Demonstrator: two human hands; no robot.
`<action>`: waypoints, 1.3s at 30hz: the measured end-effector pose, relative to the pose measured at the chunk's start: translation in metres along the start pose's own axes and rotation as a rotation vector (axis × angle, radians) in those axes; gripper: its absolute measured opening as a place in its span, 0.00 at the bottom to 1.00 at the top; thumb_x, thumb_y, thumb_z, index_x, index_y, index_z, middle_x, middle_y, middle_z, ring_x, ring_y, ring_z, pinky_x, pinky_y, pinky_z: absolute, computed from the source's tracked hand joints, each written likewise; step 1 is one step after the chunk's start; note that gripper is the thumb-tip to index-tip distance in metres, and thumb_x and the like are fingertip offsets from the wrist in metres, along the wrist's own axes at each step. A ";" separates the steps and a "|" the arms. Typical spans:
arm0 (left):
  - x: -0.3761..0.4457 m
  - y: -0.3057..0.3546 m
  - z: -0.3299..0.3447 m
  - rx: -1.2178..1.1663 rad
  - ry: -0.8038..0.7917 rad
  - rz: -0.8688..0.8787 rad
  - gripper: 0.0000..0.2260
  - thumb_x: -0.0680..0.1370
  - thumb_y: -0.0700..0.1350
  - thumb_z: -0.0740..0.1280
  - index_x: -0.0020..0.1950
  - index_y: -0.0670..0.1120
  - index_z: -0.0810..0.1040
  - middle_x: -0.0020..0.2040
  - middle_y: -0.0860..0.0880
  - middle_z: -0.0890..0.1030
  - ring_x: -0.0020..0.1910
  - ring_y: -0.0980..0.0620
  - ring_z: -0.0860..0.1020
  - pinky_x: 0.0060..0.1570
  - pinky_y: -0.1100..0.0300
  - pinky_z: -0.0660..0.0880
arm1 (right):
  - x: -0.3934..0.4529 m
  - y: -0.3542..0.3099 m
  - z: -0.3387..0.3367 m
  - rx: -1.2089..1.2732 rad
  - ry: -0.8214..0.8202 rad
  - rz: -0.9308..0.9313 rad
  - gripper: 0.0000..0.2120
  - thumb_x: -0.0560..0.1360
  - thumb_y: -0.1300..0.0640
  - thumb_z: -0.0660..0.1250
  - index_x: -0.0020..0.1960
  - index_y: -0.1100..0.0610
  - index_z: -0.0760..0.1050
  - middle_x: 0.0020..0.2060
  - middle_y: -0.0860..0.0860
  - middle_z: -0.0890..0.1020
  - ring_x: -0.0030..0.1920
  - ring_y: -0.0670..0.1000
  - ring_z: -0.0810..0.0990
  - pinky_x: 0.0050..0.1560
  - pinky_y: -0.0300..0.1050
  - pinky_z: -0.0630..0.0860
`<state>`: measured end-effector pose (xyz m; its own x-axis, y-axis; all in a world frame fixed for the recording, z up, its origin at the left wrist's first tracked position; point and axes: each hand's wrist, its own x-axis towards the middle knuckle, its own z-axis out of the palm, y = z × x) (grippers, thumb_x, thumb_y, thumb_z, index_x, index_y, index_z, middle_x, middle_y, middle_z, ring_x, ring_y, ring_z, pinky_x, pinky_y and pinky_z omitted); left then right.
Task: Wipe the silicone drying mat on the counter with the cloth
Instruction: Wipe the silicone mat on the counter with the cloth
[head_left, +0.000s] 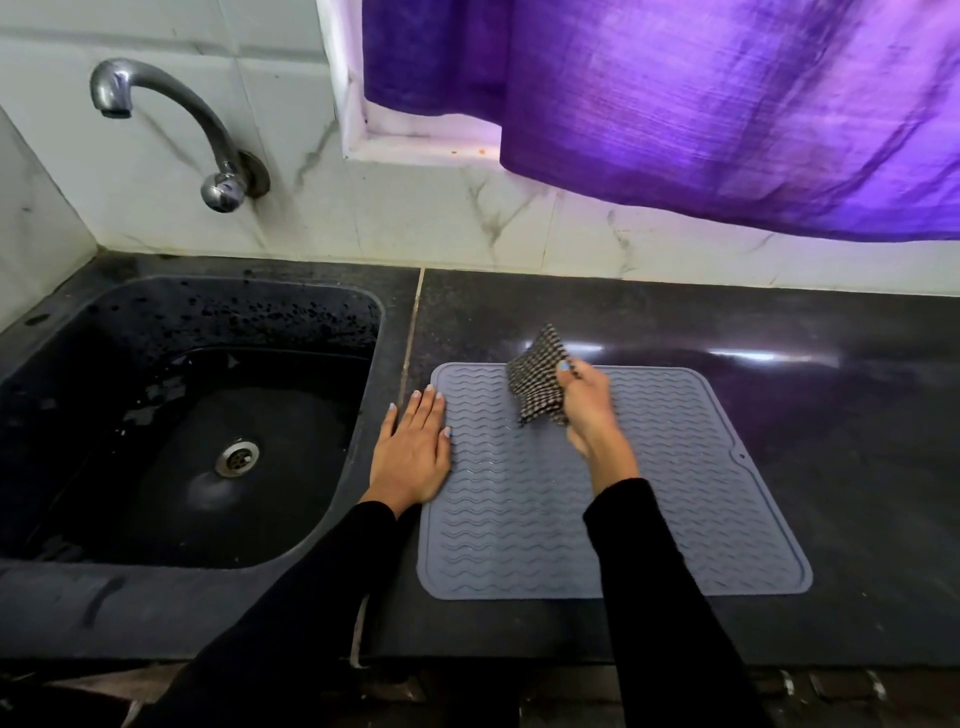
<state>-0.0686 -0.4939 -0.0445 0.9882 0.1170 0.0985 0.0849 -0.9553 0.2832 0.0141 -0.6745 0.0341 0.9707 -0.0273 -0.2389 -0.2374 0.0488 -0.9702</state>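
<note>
Two hands on the job. Grey silicone mat, rounded corners, wavy ribs, lies flat on dark polished stone counter just right of the black sink. Left hand flat, fingers straight, pressing the mat's left edge. Right hand pinches a bunched black-and-white checked cloth over the mat's far part; contact with the ribs looks likely, hard to confirm.

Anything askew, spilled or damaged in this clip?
Nothing stands out. The mat lies flat on the counter, left hand steadying its edge, right hand holding the checked cloth. The sink looks wet.
</note>
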 end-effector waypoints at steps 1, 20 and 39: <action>-0.001 0.000 0.000 -0.001 0.000 -0.002 0.36 0.71 0.58 0.31 0.76 0.46 0.50 0.77 0.50 0.51 0.76 0.54 0.47 0.73 0.53 0.40 | 0.007 -0.003 -0.015 -0.100 0.072 -0.059 0.14 0.78 0.65 0.58 0.62 0.65 0.72 0.50 0.58 0.80 0.48 0.57 0.79 0.44 0.43 0.79; 0.000 0.002 0.002 0.049 0.024 -0.024 0.34 0.72 0.58 0.33 0.76 0.47 0.52 0.77 0.51 0.53 0.76 0.54 0.50 0.72 0.53 0.42 | -0.018 0.048 0.032 -1.292 -0.086 -0.351 0.27 0.77 0.68 0.53 0.74 0.64 0.50 0.74 0.60 0.55 0.75 0.56 0.53 0.75 0.48 0.48; 0.001 0.003 0.000 0.041 0.000 -0.040 0.36 0.70 0.58 0.32 0.77 0.47 0.51 0.77 0.51 0.51 0.76 0.55 0.49 0.73 0.53 0.43 | -0.056 0.054 -0.029 -1.402 -0.292 -0.457 0.27 0.80 0.51 0.50 0.76 0.57 0.47 0.76 0.56 0.50 0.76 0.54 0.48 0.74 0.47 0.44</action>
<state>-0.0678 -0.4963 -0.0436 0.9839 0.1556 0.0876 0.1299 -0.9602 0.2473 -0.0538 -0.6988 -0.0065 0.9023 0.4267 -0.0611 0.4004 -0.8821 -0.2481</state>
